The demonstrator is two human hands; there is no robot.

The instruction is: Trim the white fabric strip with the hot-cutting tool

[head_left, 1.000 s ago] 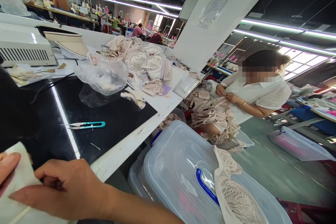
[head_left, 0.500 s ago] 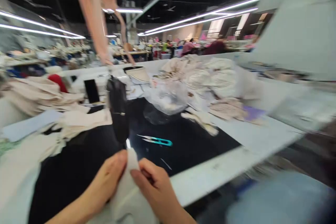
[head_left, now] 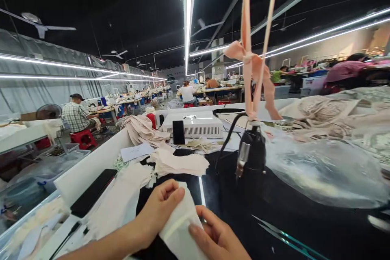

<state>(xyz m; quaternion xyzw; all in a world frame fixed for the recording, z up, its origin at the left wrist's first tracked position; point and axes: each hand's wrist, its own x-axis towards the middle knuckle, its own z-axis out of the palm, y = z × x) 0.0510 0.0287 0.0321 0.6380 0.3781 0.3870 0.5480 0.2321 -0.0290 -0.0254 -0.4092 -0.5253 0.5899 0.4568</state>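
A narrow piece of white fabric (head_left: 183, 221) is held between my two hands, low in the middle of the head view. My left hand (head_left: 160, 207) pinches its upper left edge between thumb and fingers. My right hand (head_left: 217, 233) grips the right edge lower down, thumb on top. Right of the hands, thread snips (head_left: 292, 239) with a teal handle lie on the black table surface (head_left: 234, 207). Beyond them a black device (head_left: 252, 150) with a metal piece on its front hangs from knotted peach fabric strips (head_left: 247, 57).
Cut cream fabric pieces (head_left: 179, 163) and a black phone (head_left: 94, 192) lie to the left. A white box (head_left: 198, 124) stands at the back with a dark upright phone (head_left: 178, 132) before it. A clear plastic bag (head_left: 329, 174) and beige garments (head_left: 323, 109) fill the right. Several people work farther off.
My view has swung left and up, so the hanging device, snips and bag now appear farther right. Both hands still hold the white fabric, now with its end raised and more of its face showing.
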